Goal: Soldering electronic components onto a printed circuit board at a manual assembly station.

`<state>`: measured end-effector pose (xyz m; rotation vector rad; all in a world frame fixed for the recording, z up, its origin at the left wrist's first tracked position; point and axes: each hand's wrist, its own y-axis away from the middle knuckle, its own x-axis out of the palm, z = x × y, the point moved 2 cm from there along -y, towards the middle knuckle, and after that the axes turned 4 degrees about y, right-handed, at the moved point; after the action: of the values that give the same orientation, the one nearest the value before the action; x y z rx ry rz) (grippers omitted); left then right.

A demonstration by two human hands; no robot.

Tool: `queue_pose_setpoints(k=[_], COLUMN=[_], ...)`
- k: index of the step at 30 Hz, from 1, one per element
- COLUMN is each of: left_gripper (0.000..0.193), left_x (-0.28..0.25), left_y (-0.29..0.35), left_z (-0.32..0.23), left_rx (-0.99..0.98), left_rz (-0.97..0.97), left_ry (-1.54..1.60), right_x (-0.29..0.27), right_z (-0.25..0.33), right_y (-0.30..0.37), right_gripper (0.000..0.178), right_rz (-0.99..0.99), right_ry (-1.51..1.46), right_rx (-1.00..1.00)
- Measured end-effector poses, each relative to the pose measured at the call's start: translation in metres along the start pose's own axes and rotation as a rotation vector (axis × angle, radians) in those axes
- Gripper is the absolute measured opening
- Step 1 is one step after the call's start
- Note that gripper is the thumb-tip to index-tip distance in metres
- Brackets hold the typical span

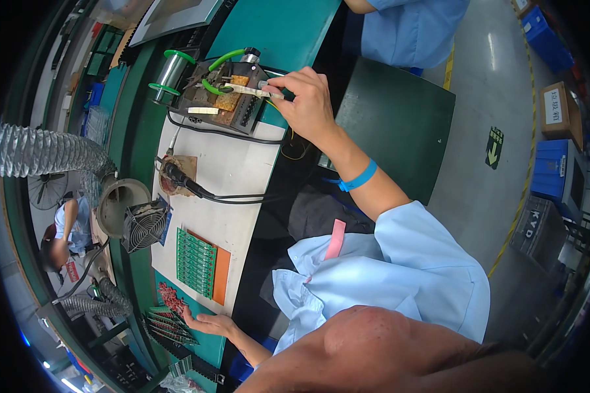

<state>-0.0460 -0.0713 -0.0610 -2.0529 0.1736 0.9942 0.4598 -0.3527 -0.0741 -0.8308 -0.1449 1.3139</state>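
My right hand [303, 98], with a blue band at the wrist, reaches over the metal soldering unit [246, 118] at the upper middle. Its thumb and fingers are closed on a slender white-handled tool [246, 90], which lies across the unit above a yellowish sponge [227, 101]. The tool's tip cannot be made out. My left hand [211, 323] is low in the view, fingers loosely apart beside a pile of small red parts [171, 298]. I see nothing held in it. Close by it stands a row of green circuit boards [170, 325].
A solder spool [172, 76] with green ends stands beside the unit. A black-handled iron [177, 175] rests in a holder. A green board panel [196, 262] lies on an orange sheet [221, 275]. A fan [144, 226] and a silver duct [52, 150] line the far side. Another person [406, 33] sits above.
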Motion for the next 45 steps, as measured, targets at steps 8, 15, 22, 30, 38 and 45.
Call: queue_pose_setpoints(k=[8, 15, 22, 30, 38, 45], left_gripper=[0.060, 0.048, 0.047, 0.050, 0.047, 0.046], left_x=[-0.003, -0.003, -0.003, -0.001, -0.007, -0.007], left_y=[0.001, 0.007, 0.003, -0.001, -0.005, -0.005], left_z=[-0.004, -0.012, -0.025, -0.034, -0.038, -0.038], left_rx=[-0.001, -0.074, -0.086, -0.061, -0.105, -0.106], left_rz=[-0.014, -0.048, -0.035, -0.008, -0.003, 0.053], left_ry=[0.013, 0.128, 0.044, 0.016, 0.028, 0.030], right_x=[-0.001, -0.035, -0.050, 0.036, 0.096, 0.046], right_z=[-0.001, 0.014, 0.107, 0.189, 0.175, 0.151], right_y=[0.001, 0.016, 0.082, 0.139, 0.111, 0.102], right_gripper=[0.015, 0.033, 0.034, 0.038, 0.040, 0.051], right_rz=[0.000, -0.009, 0.211, 0.892, 0.446, 0.481], right_ry=[0.026, 0.008, -0.690, -1.293, -1.442, -0.804], right_rx=[-0.043, -0.131, -0.047, 0.806, 1.028, 0.309])
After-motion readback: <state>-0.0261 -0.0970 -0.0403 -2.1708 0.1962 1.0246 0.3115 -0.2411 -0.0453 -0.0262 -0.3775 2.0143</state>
